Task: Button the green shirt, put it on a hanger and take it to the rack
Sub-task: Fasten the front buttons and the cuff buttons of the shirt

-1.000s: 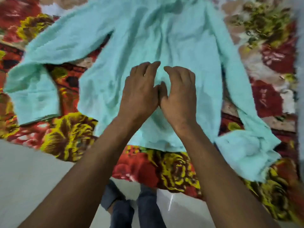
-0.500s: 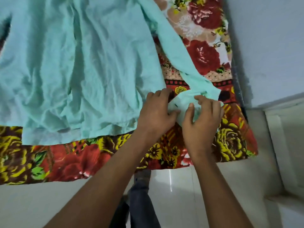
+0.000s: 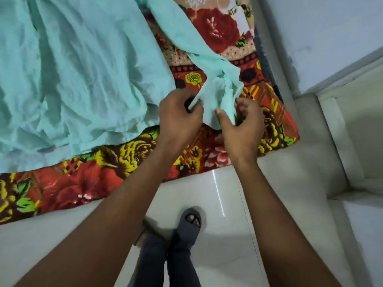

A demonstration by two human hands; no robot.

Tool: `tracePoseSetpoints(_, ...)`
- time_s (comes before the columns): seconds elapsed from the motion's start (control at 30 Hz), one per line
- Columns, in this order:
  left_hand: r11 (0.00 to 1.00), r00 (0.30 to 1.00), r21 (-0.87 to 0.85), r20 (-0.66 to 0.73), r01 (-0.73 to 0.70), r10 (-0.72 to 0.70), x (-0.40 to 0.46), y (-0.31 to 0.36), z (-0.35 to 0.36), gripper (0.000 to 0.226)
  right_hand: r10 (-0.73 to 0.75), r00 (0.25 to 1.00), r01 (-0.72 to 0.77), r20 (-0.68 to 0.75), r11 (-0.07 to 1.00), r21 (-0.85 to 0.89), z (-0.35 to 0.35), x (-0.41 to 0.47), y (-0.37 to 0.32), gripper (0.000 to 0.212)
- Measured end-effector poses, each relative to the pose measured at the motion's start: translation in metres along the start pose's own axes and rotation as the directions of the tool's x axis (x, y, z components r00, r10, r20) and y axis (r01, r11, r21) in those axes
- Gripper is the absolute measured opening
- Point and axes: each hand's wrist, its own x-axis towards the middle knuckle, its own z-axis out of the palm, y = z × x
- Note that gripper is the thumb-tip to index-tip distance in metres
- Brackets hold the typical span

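Green shirt [image 3: 78, 67]: spread flat over the floral bedspread [image 3: 99, 175], hem toward its near edge, giving a stable surface for fastening.
Cuff [image 3: 217, 96]: sleeve end near the bedspread's near right corner, raised slightly and bunched between both hands.
Left hand [image 3: 179, 119]: fingers curled, pinching one cuff edge.
Right hand [image 3: 241, 125]: thumb and fingers pinching the opposite edge; judged to be aligning button and hole, neither visible.
Hanger, rack: not in view.
Floor [image 3: 228, 204]: pale tile; person stands at bedside.
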Motion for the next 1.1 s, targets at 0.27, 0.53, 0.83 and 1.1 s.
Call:
tracePoseSetpoints(0.27,0.986,0.991,-0.095,0.019,0.134,-0.132,-0.009,0.017,0.003,0.014,0.249,0.961,-0.274,0.121,0.916,0.294,-0.02,0.003,-0.008,0.025)
tracePoseSetpoints(0.53,0.986,0.996,-0.146,0.044,0.087,-0.082,-0.008,0.023,-0.004,0.008,0.009,1.0,-0.008,-0.005,0.99,0.141,-0.018,-0.006,-0.025,0.027)
tracePoseSetpoints(0.83,0.974,0.99,-0.213,0.13,0.076,-0.049,-0.01,0.021,0.002,0.016,-0.139,0.989,0.136,0.045,0.989,0.057,-0.015,-0.003,-0.023,0.025)
tracePoseSetpoints(1.1,0.966,0.983,-0.244,0.179,0.089,-0.045,-0.012,0.025,0.007,0.021,-0.037,0.999,0.032,0.021,0.981,0.19,-0.017,-0.001,-0.018,0.018)
